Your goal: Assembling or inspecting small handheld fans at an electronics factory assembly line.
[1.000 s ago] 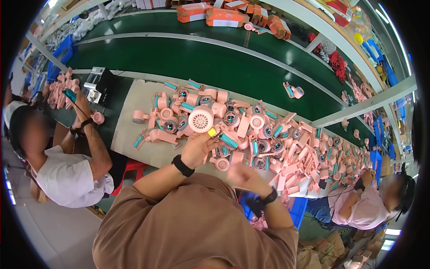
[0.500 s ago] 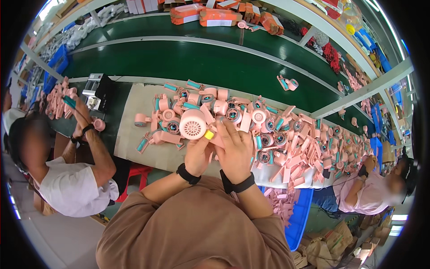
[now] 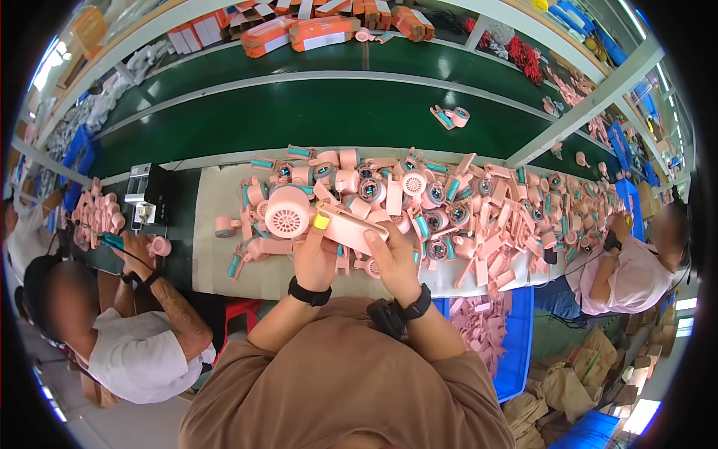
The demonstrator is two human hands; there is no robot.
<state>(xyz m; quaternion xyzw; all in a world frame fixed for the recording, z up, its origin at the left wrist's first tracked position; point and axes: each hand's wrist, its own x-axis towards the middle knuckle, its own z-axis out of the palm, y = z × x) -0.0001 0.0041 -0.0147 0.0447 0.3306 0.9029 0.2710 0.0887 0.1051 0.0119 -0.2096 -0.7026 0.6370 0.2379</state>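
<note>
A pink handheld fan lies between my two hands above the worktable, its round slotted head to the left and its long handle to the right. My left hand is closed around the part by the fan head, the thumb with a yellow wrapping resting on top. At the handle's far right end my right hand grips with the thumb on the upper face; its other fingers are mostly hidden beneath. Just beyond lies a pile of opened pink fan bodies with teal cylinders and dark round insides.
Loose pink handle covers heap up at the right. A blue bin of pink pieces stands below the table edge. Beyond runs a green conveyor carrying one fan. Co-workers sit left and right; a black-and-silver machine stands near the left one.
My right hand has slid from over the handle to its right end, uncovering the handle's long flat face. The whole view has shifted, and the left co-worker's hands have lowered.
</note>
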